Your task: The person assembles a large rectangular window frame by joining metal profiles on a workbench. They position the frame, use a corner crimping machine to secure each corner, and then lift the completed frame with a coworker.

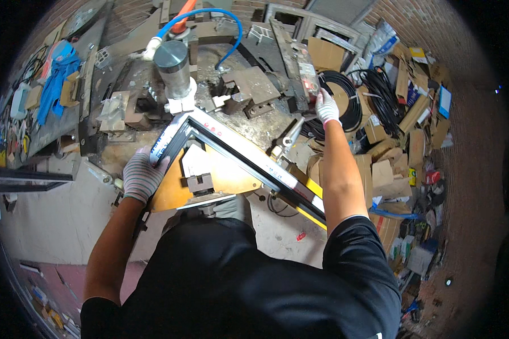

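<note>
My left hand [139, 178], in a striped knit glove, grips the left leg of a black and white metal frame [249, 155], its thumb on the inner edge. The frame's corner points away from me and lies at the base of an upright metal cylinder [174, 68] on the machine. From there the long leg slants down to the right, passing under my right forearm. My right hand [327, 108], gloved too, reaches forward with fingers extended to a narrow box [307, 76] with a red part. The fingertips are at the box; whether they press it is too small to tell.
A tan plate [232, 172] with a metal block sits under the frame, close to my body. Blue hose [242, 34] arcs over the machine. Black cable coils [345, 96] and piled cardboard [387, 175] lie to the right. A blue cloth [59, 79] rests on the left bench.
</note>
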`<action>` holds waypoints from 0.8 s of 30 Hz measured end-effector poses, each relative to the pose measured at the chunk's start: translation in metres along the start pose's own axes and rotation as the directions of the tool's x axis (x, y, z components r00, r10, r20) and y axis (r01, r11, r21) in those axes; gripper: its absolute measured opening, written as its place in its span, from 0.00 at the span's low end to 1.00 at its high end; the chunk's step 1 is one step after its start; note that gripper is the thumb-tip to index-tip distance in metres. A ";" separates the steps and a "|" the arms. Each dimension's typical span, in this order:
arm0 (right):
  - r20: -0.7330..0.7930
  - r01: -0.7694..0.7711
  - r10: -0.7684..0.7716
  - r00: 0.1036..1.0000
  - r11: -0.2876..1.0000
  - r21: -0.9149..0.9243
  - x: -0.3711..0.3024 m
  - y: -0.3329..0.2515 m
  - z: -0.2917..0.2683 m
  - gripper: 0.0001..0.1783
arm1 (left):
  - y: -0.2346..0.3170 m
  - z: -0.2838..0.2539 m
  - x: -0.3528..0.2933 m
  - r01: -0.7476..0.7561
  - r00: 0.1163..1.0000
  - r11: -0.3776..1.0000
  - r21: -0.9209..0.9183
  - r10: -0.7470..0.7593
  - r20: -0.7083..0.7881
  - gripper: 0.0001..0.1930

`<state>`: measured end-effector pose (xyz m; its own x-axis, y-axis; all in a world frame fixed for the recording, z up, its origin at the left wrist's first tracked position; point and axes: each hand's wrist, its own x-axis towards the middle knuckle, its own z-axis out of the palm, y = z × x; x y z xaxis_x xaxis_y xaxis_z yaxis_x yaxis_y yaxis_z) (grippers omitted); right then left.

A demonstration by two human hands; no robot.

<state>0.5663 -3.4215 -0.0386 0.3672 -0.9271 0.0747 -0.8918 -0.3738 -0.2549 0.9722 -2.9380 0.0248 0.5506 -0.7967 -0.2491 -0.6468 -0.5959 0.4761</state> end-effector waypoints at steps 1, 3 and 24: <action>0.006 -0.089 0.089 0.996 0.996 -0.015 0.013 0.014 0.014 0.29 | -0.001 0.002 0.000 0.039 0.999 0.997 -0.071 -0.037 0.029 0.22; 0.021 -0.031 0.031 0.999 0.999 0.008 0.038 0.036 0.034 0.30 | -0.002 0.004 0.002 0.044 0.998 0.996 0.072 -0.047 0.040 0.21; 0.675 0.472 -0.314 0.668 0.880 -0.057 -0.178 -0.246 -0.059 0.50 | -0.002 -0.017 0.021 -0.009 0.963 0.994 0.106 -0.020 0.270 0.32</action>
<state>0.7051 -3.1663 0.0676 0.7034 -0.4836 -0.5209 -0.6268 -0.7676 -0.1337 0.9938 -2.9517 0.0325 0.4003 -0.7822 -0.4775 -0.7042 -0.5960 0.3859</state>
